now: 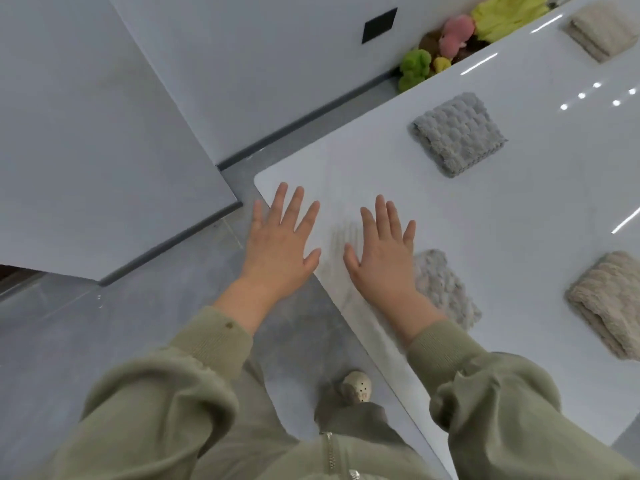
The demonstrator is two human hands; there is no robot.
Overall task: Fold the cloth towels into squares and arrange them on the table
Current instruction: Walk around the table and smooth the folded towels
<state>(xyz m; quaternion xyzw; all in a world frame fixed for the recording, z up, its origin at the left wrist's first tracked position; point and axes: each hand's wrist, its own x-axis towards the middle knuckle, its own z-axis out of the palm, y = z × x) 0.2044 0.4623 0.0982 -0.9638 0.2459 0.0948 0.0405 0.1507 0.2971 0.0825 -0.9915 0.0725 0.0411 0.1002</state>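
While left hand [280,240] and right hand [381,252] are spread flat, empty, nearest grey towel [446,289] could be dragged by right sleeve [450,344], fold undone.

Four folded towels lie flat and well apart on the glossy white tabletop [502,220], each a rough square turned cornerwise. The far grey towel [459,133] has a bumpy, quilted pile, and its stacked fold edges show along the near left side. The near grey towel [446,289], of the same texture, lies near the tabletop's edge, partly hidden. The far beige towel [602,31] is fluffy. The near beige towel [609,303] is cut off by the view's right edge.
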